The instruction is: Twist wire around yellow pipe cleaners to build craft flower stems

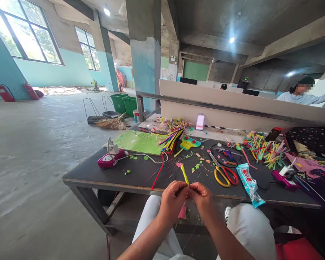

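Observation:
My left hand (pixel 173 200) and my right hand (pixel 202 196) meet in front of the dark table's near edge (pixel 119 184), fingers pinched together. Between them they grip a yellow pipe cleaner (pixel 184 174) that sticks up and leans a little left. A small pink piece (pixel 182 212) hangs below my hands, above my lap. Two pairs of scissors, yellow-handled (pixel 221 177) and red-handled (pixel 231 174), lie on the table just right of my hands.
On the table lie a green sheet (pixel 139 142), a pink device with a white cable (pixel 109 159), bundles of coloured pipe cleaners (pixel 262 148), a blue packet (pixel 249 182) and paper scraps. A phone (pixel 200 121) leans on the white partition. Another person sits behind it at far right.

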The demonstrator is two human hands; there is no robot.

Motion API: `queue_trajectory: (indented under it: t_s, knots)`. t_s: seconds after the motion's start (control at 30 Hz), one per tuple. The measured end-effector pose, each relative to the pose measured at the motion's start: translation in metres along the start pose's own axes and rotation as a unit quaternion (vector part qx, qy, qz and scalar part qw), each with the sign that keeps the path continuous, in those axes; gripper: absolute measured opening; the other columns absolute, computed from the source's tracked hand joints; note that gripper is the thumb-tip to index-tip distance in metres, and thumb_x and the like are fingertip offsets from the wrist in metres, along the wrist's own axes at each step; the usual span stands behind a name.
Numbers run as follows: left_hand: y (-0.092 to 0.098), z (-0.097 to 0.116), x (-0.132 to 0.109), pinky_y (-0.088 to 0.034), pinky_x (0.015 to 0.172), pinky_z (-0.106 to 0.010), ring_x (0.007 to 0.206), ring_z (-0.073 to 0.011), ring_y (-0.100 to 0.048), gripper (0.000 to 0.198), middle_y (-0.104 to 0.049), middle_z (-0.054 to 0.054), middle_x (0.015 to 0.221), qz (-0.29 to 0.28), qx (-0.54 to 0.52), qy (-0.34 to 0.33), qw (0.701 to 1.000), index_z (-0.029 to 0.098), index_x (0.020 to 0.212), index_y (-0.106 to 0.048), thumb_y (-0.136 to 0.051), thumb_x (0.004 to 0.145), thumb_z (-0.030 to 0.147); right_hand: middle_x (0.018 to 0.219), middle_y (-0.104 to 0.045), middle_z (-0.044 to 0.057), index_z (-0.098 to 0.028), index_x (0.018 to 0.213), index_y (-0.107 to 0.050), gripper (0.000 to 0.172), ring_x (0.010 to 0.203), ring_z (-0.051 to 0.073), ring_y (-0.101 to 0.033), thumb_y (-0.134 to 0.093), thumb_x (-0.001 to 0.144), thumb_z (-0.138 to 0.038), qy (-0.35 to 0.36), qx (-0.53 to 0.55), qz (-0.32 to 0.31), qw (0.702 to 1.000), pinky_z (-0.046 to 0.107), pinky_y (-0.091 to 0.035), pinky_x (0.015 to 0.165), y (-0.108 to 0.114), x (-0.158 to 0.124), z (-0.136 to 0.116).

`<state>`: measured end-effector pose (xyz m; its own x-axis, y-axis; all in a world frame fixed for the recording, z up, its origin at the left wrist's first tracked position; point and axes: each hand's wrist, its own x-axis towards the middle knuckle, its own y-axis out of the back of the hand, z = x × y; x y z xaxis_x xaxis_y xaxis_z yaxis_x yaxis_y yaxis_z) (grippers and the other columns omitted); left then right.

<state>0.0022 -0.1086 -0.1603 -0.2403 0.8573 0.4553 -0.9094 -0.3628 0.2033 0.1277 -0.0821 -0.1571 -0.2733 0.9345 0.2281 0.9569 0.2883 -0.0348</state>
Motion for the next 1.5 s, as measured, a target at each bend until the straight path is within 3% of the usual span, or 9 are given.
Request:
queue_trajectory:
  t_s: [0.2, 0.47, 0.63, 0.73, 0.83, 0.93, 1.03, 1.2, 1.5]
  knots:
    - [0.0, -0.002, 0.003, -0.046, 0.06, -0.022, 0.065, -0.0128, -0.057, 0.016, -0.059, -0.002, 0.07, 0.016, -0.035, -0.018, 0.999, 0.018, 0.067, -0.065, -0.056, 0.079, 0.021, 0.062, -0.059, -0.002, -0.018, 0.071, -0.066, 0.022, 0.058, 0.014, -0.055, -0.07, 0.072, -0.04, -0.046, 0.088, -0.025, 0.995, 0.027, -0.048, 0.06, -0.002, 0.0, 0.006]
    - [-0.003, -0.007, -0.009, -0.046, 0.056, -0.021, 0.064, -0.0117, -0.054, 0.015, -0.056, -0.001, 0.072, -0.01, -0.193, 0.081, 0.978, 0.016, 0.068, -0.066, -0.062, 0.077, 0.029, 0.061, -0.061, -0.002, -0.018, 0.069, -0.067, 0.018, 0.058, 0.013, -0.058, -0.077, 0.067, -0.033, -0.091, 0.193, -0.058, 0.975, 0.03, -0.049, 0.064, -0.004, -0.002, 0.008]
    - [0.009, 0.005, -0.005, -0.044, 0.056, -0.021, 0.062, -0.0118, -0.053, 0.017, -0.057, -0.001, 0.066, -0.002, -0.148, 0.081, 0.986, 0.016, 0.067, -0.063, -0.061, 0.078, 0.029, 0.077, -0.07, 0.004, -0.018, 0.082, -0.071, 0.021, 0.076, 0.019, -0.064, -0.072, 0.072, -0.036, -0.079, 0.086, -0.105, 0.988, 0.034, -0.048, 0.077, 0.009, 0.003, -0.007]
    - [0.013, 0.008, -0.002, -0.04, 0.054, -0.02, 0.059, -0.0109, -0.05, 0.018, -0.055, 0.0, 0.063, 0.03, -0.062, 0.036, 0.997, 0.016, 0.063, -0.061, -0.061, 0.078, 0.027, 0.094, -0.07, 0.007, -0.021, 0.093, -0.07, 0.022, 0.089, 0.022, -0.062, -0.062, 0.081, -0.037, -0.01, -0.047, -0.028, 0.998, 0.037, -0.046, 0.083, 0.024, 0.005, -0.017]
    - [0.012, 0.006, -0.003, -0.04, 0.054, -0.02, 0.058, -0.0106, -0.051, 0.017, -0.055, 0.001, 0.063, 0.033, 0.028, -0.026, 0.999, 0.017, 0.063, -0.06, -0.058, 0.08, 0.023, 0.093, -0.068, 0.008, -0.022, 0.093, -0.067, 0.018, 0.087, 0.022, -0.061, -0.056, 0.085, -0.034, 0.138, -0.206, 0.118, 0.962, 0.035, -0.047, 0.079, 0.03, 0.001, -0.029]
    - [0.006, 0.004, -0.01, -0.04, 0.055, -0.019, 0.06, -0.0107, -0.053, 0.016, -0.056, 0.0, 0.065, -0.002, 0.093, -0.082, 0.992, 0.018, 0.068, -0.061, -0.053, 0.082, 0.018, 0.086, -0.066, 0.006, -0.023, 0.09, -0.065, 0.013, 0.075, 0.018, -0.06, -0.055, 0.086, -0.029, 0.223, -0.309, 0.101, 0.919, 0.029, -0.048, 0.069, 0.023, -0.009, -0.036]
    - [0.0, 0.006, -0.02, -0.04, 0.056, -0.019, 0.06, -0.0108, -0.052, 0.019, -0.055, 0.0, 0.064, -0.034, 0.126, -0.111, 0.985, 0.018, 0.069, -0.059, -0.048, 0.085, 0.016, 0.079, -0.064, 0.004, -0.021, 0.089, -0.062, 0.012, 0.062, 0.014, -0.057, -0.054, 0.087, -0.03, 0.235, -0.374, 0.07, 0.895, 0.026, -0.046, 0.06, 0.01, -0.016, -0.035]
    - [-0.005, 0.005, -0.03, -0.043, 0.06, -0.019, 0.065, -0.0109, -0.056, 0.017, -0.059, -0.002, 0.073, -0.07, 0.136, -0.117, 0.981, 0.019, 0.078, -0.061, -0.047, 0.084, 0.012, 0.064, -0.056, 0.0, -0.02, 0.067, -0.051, 0.025, 0.058, 0.013, -0.055, -0.055, 0.087, -0.035, 0.23, -0.456, 0.12, 0.851, 0.024, -0.041, 0.057, 0.007, -0.015, -0.026]
    - [-0.01, 0.002, -0.032, -0.041, 0.056, -0.019, 0.061, -0.0111, -0.054, 0.019, -0.057, -0.002, 0.068, -0.06, 0.175, -0.109, 0.977, 0.018, 0.07, -0.06, -0.047, 0.083, 0.013, 0.065, -0.056, 0.0, -0.021, 0.066, -0.047, 0.03, 0.06, 0.014, -0.054, -0.053, 0.088, -0.04, 0.191, -0.492, 0.12, 0.841, 0.024, -0.036, 0.057, 0.017, -0.013, -0.023]
